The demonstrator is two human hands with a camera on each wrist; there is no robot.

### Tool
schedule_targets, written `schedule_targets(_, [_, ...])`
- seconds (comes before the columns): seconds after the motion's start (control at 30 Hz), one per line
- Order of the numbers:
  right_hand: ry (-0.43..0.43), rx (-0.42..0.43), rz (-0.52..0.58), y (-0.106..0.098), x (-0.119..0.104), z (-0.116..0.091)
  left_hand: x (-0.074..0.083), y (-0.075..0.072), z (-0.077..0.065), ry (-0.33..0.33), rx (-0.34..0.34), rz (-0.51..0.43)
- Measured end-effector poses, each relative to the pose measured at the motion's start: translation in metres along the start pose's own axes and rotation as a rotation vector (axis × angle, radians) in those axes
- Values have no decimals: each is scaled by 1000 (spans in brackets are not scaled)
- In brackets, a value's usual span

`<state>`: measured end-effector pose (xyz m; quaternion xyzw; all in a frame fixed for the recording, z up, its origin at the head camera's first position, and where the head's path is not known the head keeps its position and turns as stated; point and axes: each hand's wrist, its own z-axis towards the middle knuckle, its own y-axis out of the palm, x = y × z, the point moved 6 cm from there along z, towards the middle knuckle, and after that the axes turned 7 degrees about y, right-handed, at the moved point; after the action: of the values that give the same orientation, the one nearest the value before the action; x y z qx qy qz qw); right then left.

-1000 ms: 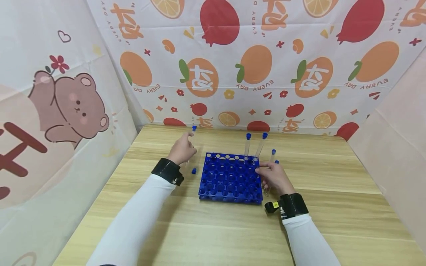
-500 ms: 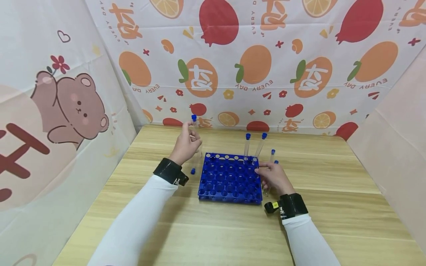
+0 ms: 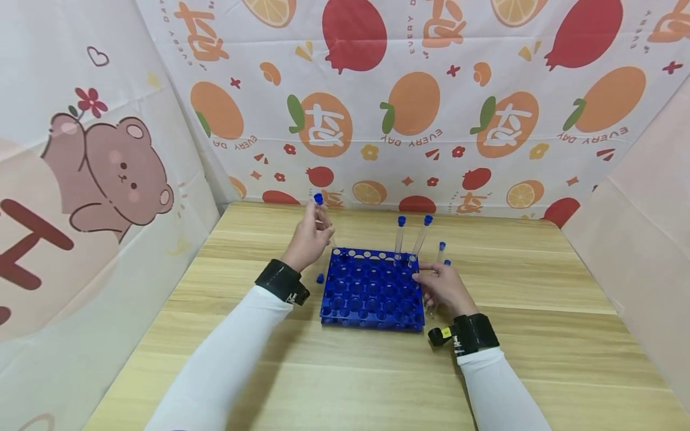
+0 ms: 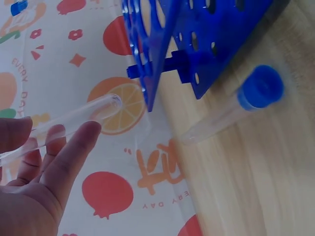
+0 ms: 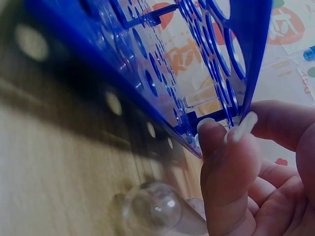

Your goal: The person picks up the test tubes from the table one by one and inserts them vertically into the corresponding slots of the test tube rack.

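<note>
My left hand (image 3: 309, 242) holds a clear test tube (image 4: 101, 108) between thumb and fingers, its blue cap (image 3: 318, 199) up. The tube leans, with its rounded end close to the back left corner of a blue test tube rack (image 3: 372, 287). With thumb and fingers, my right hand (image 3: 444, 286) grips the rack's right edge. Two capped tubes, one a left tube (image 3: 399, 239) and one a right tube (image 3: 420, 240), stand tilted in the rack's back right holes. Left of the rack, another capped tube (image 4: 261, 88) lies on the table.
Two more blue-capped tubes, a farther one (image 3: 442, 246) and a nearer one (image 3: 447, 263), lie right of the rack, partly behind my right hand. The wooden table (image 3: 377, 383) meets a fruit-printed cloth (image 3: 366, 120) at the back.
My left hand has lifted the tube off the table's left side and carried it right, to the rack's back left corner. My right hand stays on the rack.
</note>
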<state>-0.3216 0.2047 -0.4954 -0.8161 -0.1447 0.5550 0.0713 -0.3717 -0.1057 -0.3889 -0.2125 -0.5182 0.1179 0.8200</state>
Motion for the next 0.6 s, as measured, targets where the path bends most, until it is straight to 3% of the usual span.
schedule_targets(0.27, [3,2,-1,0,2,0,-3,10,-1,61,-49,55])
schedule_targets(0.6, [5,-1,-2,-1,0,-2,-9,18,-3,89,-69,71])
